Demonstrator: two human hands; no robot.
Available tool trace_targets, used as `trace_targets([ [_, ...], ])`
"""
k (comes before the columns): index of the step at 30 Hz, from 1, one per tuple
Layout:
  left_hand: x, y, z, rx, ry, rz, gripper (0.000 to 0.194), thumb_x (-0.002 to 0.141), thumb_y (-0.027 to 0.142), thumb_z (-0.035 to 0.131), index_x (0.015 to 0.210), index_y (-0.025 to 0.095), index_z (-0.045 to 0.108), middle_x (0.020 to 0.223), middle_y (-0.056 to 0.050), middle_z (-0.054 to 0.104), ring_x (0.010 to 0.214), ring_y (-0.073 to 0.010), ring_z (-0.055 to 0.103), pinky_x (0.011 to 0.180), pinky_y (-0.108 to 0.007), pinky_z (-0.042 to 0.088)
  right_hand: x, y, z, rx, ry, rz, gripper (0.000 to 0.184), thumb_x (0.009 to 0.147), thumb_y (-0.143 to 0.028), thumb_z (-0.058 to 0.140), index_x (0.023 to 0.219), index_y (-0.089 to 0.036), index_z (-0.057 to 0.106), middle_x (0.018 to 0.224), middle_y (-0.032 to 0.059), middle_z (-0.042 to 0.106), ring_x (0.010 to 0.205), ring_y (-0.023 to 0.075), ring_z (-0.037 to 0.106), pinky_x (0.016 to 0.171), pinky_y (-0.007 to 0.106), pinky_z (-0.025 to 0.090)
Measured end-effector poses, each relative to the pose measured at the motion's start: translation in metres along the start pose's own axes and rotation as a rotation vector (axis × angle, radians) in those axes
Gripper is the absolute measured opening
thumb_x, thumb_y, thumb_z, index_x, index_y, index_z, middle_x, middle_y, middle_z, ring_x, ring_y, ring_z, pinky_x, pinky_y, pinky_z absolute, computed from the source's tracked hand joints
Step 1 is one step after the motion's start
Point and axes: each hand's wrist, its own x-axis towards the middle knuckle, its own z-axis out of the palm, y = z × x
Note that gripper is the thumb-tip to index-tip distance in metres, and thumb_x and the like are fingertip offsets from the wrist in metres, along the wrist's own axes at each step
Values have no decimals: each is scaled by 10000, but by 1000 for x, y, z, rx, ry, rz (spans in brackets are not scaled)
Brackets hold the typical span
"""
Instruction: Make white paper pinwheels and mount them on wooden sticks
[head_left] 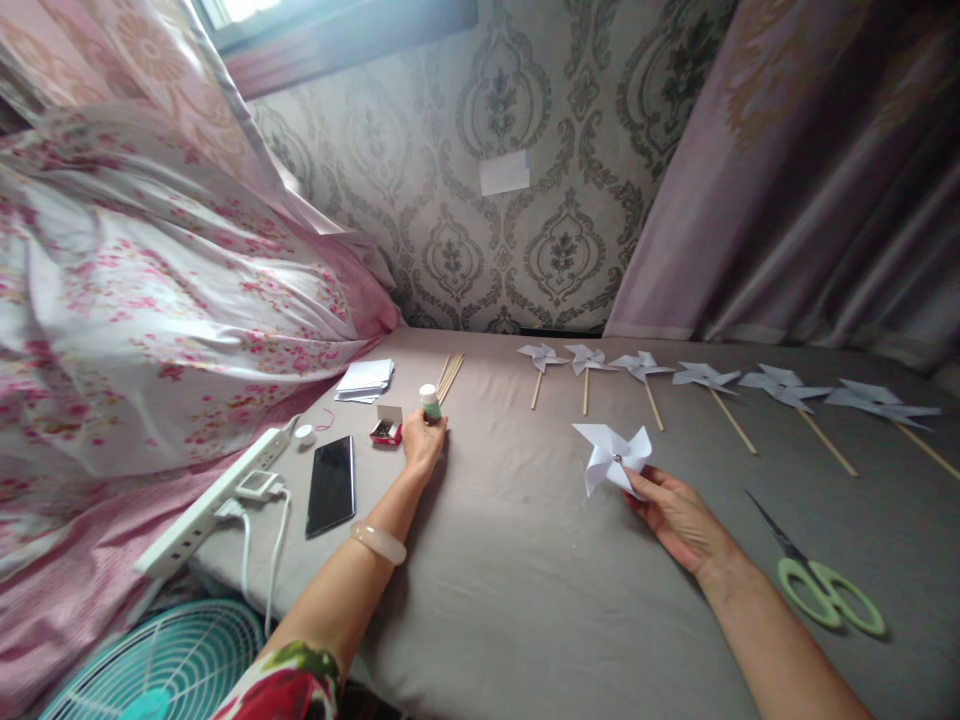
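A: We've 1 paper pinwheel (611, 468), up in our right hand (679, 520), fingers pinching a blade above the grey cloth (517, 560)!
B: Probably feather-light, easily creased; we'd favour that edge or the pinned middle.
A: Our left hand (425, 443)?
B: Fingers curled round a small bottle (430, 402); 6 more pinwheels (707, 376) lie farther right!

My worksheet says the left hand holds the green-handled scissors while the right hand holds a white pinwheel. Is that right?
Not quite: the head view shows the left hand holding a small white-capped bottle, not the scissors. The right hand does hold a white pinwheel.
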Motion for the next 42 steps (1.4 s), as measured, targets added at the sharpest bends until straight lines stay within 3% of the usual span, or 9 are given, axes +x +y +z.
trace_targets([
  [9, -1, -6, -7, 79, 31, -57, 265, 746, 325, 610, 912, 126, 664, 941, -169, 692, 939, -298, 638, 787, -338, 458, 0, 0, 0, -19, -8, -14, 261, 543, -206, 846, 784, -193, 745, 794, 18, 731, 605, 110, 597, 485, 183, 477],
  [13, -17, -11, -17, 102, 23, -36, 283, 707, 323, 646, 887, 105, 651, 905, -179, 669, 938, -312, 621, 813, -374, 453, -1, -1, 2, -5, -11, -22, 279, 529, -223, 856, 784, -194, 746, 788, 18, 734, 614, 110, 601, 493, 177, 474],
  [17, -52, -17, -27, 131, -13, 96, 255, 691, 341, 676, 867, 162, 634, 920, -149, 641, 957, -295, 599, 848, -380, 453, 1, -1, 1, 8, -16, 9, 279, 523, -219, 862, 775, -180, 749, 768, 25, 730, 613, 108, 604, 493, 166, 478],
  [20, -59, 4, -16, -14, -146, 357, 180, 760, 351, 626, 873, 210, 617, 888, -99, 639, 884, -243, 605, 835, -362, 468, 2, -1, 1, 19, -12, 29, 252, 534, -191, 853, 762, -183, 746, 778, 26, 731, 615, 111, 612, 499, 171, 488],
  [22, -45, 28, -1, 39, -171, 420, 225, 767, 331, 625, 946, 197, 604, 961, -96, 637, 932, -238, 595, 874, -359, 455, 2, -1, 1, 33, -4, 22, 249, 548, -185, 845, 775, -197, 743, 798, 18, 734, 611, 110, 612, 500, 181, 490],
  [25, -6, 63, 27, 152, -113, 314, 185, 788, 244, 589, 941, 140, 596, 1046, -158, 616, 1060, -275, 552, 920, -369, 416, 1, -1, 1, 31, -14, 21, 271, 542, -203, 855, 788, -200, 740, 784, 10, 734, 612, 103, 608, 509, 177, 485],
  [28, 34, 80, 47, 202, -35, 196, 191, 803, 141, 492, 950, 65, 587, 1104, -231, 573, 1147, -326, 494, 938, -407, 378, 1, -1, 0, 3, -48, 24, 285, 533, -242, 866, 783, -200, 736, 766, 12, 731, 621, 107, 612, 526, 184, 483],
  [33, 70, 74, 60, 271, 26, 67, 274, 745, 92, 548, 1005, 30, 607, 1125, -273, 571, 1121, -385, 503, 883, -475, 413, 2, -3, 0, -6, -70, 13, 338, 533, -291, 866, 830, -199, 735, 800, 24, 734, 652, 128, 622, 557, 218, 464],
  [42, 91, 69, 67, 367, -28, 137, 283, 817, 185, 496, 971, 8, 655, 1038, -300, 609, 1074, -403, 540, 836, -505, 454, 0, -12, 8, 0, -132, 25, 394, 503, -338, 874, 828, -159, 742, 780, 36, 725, 650, 111, 587, 594, 222, 407],
])
